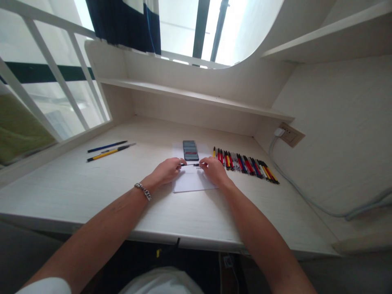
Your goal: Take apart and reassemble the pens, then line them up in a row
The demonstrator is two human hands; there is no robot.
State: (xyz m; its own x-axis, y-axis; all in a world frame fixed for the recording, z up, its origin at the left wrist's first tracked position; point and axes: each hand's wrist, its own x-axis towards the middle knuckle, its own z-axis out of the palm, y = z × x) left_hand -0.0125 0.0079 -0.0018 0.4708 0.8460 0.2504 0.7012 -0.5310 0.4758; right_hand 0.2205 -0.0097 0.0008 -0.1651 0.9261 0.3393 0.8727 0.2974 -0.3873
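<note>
Over a white sheet of paper (196, 185), my two hands face each other with their fingertips pinched around a slim dark pen (196, 165). My left hand (168, 170) grips its left end and my right hand (214, 169) its right end. A thin, pale stretch shows between the two dark ends; whether they are joined cannot be made out. Just beyond the fingers lies a phone (190, 150) with its screen lit. To the right of my right hand, a row of several pens (245, 164) in red, yellow, blue, black and clear lies side by side.
At the left of the white desk (147, 216) lie a blue pen (107, 146) and a yellow pen (107, 154) with a small thin piece between them. A charger (279, 132) sits in the wall socket (292, 134), its cable (294, 183) running along the right side. A shelf (196, 96) spans the back.
</note>
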